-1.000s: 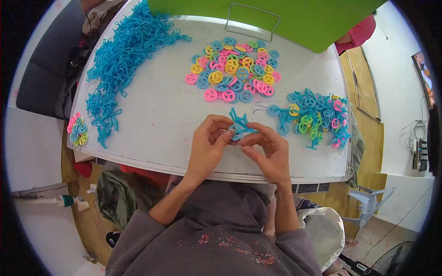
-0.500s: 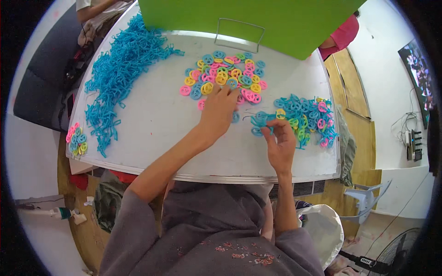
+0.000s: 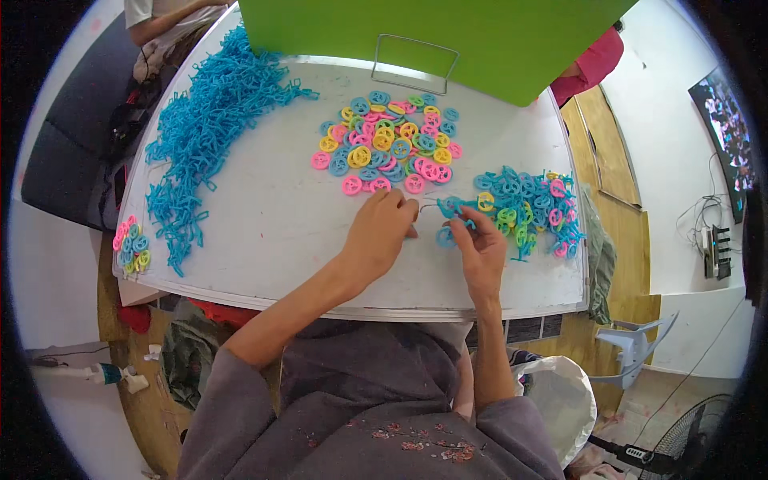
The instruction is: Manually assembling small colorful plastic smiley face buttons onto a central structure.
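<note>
At the left edge of the counter (image 3: pixel 264 248) I see a small cluster (image 3: pixel 134 244) of pink, blue and yellow-green wheels; beside it a long heap of blue links (image 3: pixel 192 128) stretches toward the far side. Mid-counter I have the loose wheels (image 3: pixel 382 144), pink, yellow, blue and green. My left hand (image 3: pixel 378 232) is at their near edge, fingers curled; I cannot tell whether they grip anything. My right hand (image 3: pixel 482 250) pinches a blue piece (image 3: pixel 450 207) between thumb and fingers, just left of a mixed pile (image 3: pixel 532 204).
</note>
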A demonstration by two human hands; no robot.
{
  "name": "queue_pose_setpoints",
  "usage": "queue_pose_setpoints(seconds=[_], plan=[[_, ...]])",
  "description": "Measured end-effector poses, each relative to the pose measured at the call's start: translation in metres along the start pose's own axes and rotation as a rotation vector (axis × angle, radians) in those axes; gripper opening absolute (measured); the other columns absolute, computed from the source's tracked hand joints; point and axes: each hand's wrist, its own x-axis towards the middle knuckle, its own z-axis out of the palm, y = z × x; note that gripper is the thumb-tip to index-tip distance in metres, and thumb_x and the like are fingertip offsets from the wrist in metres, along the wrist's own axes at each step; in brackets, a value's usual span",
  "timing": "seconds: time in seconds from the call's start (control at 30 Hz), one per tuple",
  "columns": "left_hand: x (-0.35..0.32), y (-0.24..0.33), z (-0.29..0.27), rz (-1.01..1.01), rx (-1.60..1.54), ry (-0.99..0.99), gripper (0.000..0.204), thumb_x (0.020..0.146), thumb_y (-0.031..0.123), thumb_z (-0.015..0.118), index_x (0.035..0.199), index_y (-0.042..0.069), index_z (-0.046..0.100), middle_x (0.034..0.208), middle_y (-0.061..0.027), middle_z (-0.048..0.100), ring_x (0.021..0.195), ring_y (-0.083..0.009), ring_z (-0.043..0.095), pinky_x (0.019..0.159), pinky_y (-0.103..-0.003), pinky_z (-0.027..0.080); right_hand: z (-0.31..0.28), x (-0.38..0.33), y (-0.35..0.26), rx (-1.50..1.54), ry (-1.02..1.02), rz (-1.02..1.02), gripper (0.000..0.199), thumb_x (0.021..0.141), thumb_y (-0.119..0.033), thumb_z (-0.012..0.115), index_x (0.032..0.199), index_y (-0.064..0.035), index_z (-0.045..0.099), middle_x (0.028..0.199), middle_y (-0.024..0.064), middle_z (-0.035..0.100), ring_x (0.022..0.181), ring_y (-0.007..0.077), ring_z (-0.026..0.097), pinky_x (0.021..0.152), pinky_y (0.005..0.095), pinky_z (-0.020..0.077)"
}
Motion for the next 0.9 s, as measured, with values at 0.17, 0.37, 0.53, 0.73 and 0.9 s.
queue_pose_setpoints(seconds=[0.17, 0.37, 0.53, 0.73, 0.9], plan=[[0.000, 0.017, -0.026, -0.356, -0.584, 0.106, 0.016, 0.080, 0.006, 0.068, 0.093, 0.004, 0.060, 0.085, -0.0071, 0.060, 0.074, -0.0201, 0.060, 0.062, -0.031, 0.047, -0.009, -0.003, 0.008, -0.401, -0.089, -0.178, 0.024, 0.079, 0.004, 0.070, 0.102, -0.0011, 0.067, 0.089, 0.0035, 0.064, 0.084, 0.0116, 0.059, 0.074, 0.0239, 0.0459], [-0.016, 0.015, -0.020, -0.487, -0.987, 0.085, 0.009, 0.087, 0.004, 0.062, 0.095, 0.001, 0.058, 0.086, -0.0042, 0.061, 0.075, -0.0102, 0.060, 0.058, -0.024, 0.047, 0.005, -0.007, -0.012, -0.575, -0.186, -0.381, 0.027, 0.070, 0.012, 0.065, 0.092, -0.0024, 0.069, 0.085, 0.0105, 0.066, 0.081, 0.0226, 0.063, 0.073, 0.0307, 0.0500], [-0.019, 0.014, -0.011, -0.516, -1.070, 0.076, 0.008, 0.090, 0.002, 0.057, 0.095, 0.001, 0.051, 0.084, -0.0062, 0.060, 0.073, -0.0112, 0.059, 0.059, -0.025, 0.050, 0.008, -0.008, -0.010, -0.556, -0.173, -0.340, 0.029, 0.070, 0.014, 0.064, 0.092, -0.0030, 0.070, 0.085, 0.0095, 0.066, 0.081, 0.0209, 0.062, 0.073, 0.0295, 0.0486], [-0.021, 0.016, -0.005, -0.560, -1.085, 0.211, 0.005, 0.092, 0.002, 0.055, 0.091, 0.000, 0.050, 0.080, -0.0088, 0.063, 0.072, -0.0136, 0.062, 0.060, -0.027, 0.051, 0.013, -0.010, -0.013, -0.593, -0.179, -0.338, 0.028, 0.070, 0.014, 0.063, 0.092, -0.0020, 0.070, 0.083, 0.0093, 0.065, 0.079, 0.0191, 0.061, 0.071, 0.0282, 0.0471], [-0.022, 0.020, -0.010, -0.512, -0.807, 0.206, 0.006, 0.090, -0.004, 0.053, 0.090, -0.001, 0.048, 0.077, -0.0071, 0.060, 0.073, -0.0128, 0.060, 0.067, -0.027, 0.051, 0.015, -0.011, -0.011, -0.589, -0.196, -0.349, 0.029, 0.070, 0.014, 0.063, 0.092, -0.0019, 0.071, 0.080, 0.0090, 0.065, 0.075, 0.0184, 0.061, 0.069, 0.0277, 0.0467]])
